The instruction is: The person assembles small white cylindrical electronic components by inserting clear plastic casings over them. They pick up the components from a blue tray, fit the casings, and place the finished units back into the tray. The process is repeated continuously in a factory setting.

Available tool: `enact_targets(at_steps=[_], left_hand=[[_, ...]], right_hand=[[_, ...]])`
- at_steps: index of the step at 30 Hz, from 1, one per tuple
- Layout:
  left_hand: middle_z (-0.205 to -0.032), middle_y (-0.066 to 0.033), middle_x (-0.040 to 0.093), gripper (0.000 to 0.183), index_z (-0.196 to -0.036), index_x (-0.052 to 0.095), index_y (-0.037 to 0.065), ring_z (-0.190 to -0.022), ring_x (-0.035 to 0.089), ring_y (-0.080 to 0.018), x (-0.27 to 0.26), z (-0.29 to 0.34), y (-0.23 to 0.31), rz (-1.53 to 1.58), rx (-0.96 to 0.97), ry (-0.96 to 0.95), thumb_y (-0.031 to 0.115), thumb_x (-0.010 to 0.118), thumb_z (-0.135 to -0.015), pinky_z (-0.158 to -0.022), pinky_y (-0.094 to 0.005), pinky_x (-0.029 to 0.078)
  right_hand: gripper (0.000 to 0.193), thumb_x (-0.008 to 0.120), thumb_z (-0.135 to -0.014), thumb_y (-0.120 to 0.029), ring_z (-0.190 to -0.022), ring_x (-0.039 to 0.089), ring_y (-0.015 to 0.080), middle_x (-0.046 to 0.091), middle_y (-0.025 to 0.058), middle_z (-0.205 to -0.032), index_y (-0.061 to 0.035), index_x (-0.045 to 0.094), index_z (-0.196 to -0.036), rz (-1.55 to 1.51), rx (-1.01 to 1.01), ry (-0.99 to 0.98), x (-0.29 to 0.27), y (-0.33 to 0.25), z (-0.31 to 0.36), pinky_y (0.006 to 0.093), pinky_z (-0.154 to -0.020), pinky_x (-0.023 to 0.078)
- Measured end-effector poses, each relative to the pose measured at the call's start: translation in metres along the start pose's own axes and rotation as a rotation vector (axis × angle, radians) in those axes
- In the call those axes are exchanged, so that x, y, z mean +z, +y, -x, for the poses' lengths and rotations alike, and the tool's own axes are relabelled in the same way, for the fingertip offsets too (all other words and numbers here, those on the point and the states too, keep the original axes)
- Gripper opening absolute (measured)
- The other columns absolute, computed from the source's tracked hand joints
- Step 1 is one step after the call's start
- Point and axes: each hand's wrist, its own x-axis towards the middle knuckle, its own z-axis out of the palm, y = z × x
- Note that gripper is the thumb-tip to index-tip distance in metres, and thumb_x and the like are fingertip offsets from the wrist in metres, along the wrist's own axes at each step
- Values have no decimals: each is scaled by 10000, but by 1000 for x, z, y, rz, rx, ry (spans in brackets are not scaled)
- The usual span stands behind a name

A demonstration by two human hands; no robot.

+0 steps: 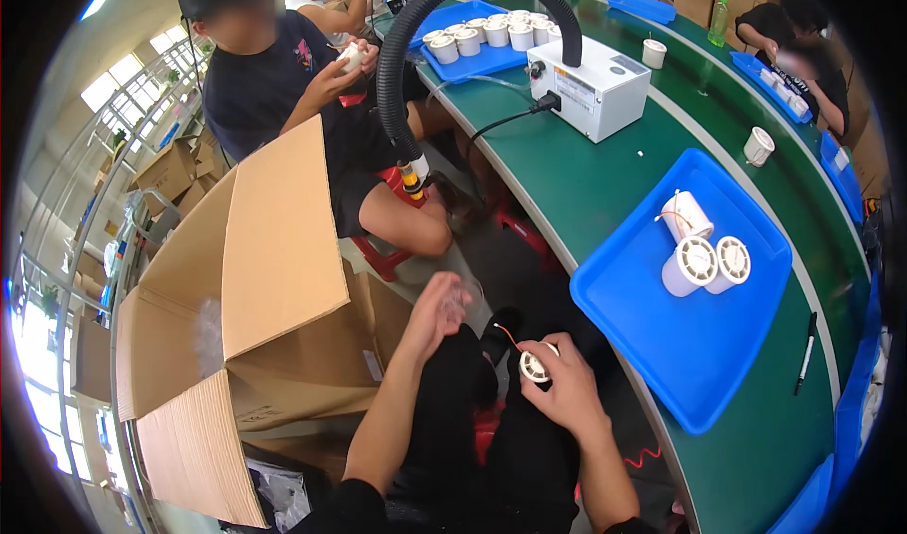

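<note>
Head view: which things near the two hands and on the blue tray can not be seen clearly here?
- White round part: the right hand wraps it, so its body is hidden.
- Left hand: motion blur; a clear wrapper may be in its grip, cannot tell.
- Open cardboard box: a flap hides its contents.
- Three white parts on the blue tray: details too small.

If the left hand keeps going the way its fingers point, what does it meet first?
The left hand points up and slightly right, holding a bit of clear plastic. Straight on lies bare floor, then probably the seated co-worker's knee; depth is unclear.
</note>
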Motion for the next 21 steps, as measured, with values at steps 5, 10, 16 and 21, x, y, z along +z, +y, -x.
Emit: enact_targets(at_steps=[5, 10, 16, 21], left_hand=[[-949, -34, 637, 286, -1111, 530, 112, -567, 476, -43, 10, 72, -19, -223, -101, -10, 358, 395, -1056, -447, -180, 318], [-883, -2, 595, 454, -1137, 543, 90, -579, 481, -41, 14, 103, -33, -388, -148, -46, 455, 282, -1067, -479, -184, 357], [-872, -28, 593, 451, -1131, 532, 75, -546, 478, -62, 1, 105, -45, -172, -103, -61, 440, 275, -1070, -474, -197, 388], [-789, -2, 562, 416, -1087, 547, 75, -527, 449, -51, 10, 100, -43, -370, -1, -36, 434, 340, -1059, -455, -199, 358]], right_hand=[[442, 713, -721, -164, -981, 602, 321, 548, 114, -1057, -168, 666, -1160, 87, -65, -215, -12, -20, -7, 413, -811, 515], [453, 715, -732, -170, -1013, 603, 310, 550, 101, -1056, -189, 667, -1182, -30, -117, -338, 3, -26, -5, 410, -828, 514], [459, 709, -796, -163, -1053, 598, 317, 551, 125, -1100, -162, 622, -1247, -163, -22, -312, 10, -29, 4, 396, -881, 501], [472, 712, -850, -162, -1190, 550, 353, 526, 183, -1260, -57, 550, -1281, -369, -75, -237, 11, -29, 9, 390, -980, 453]])
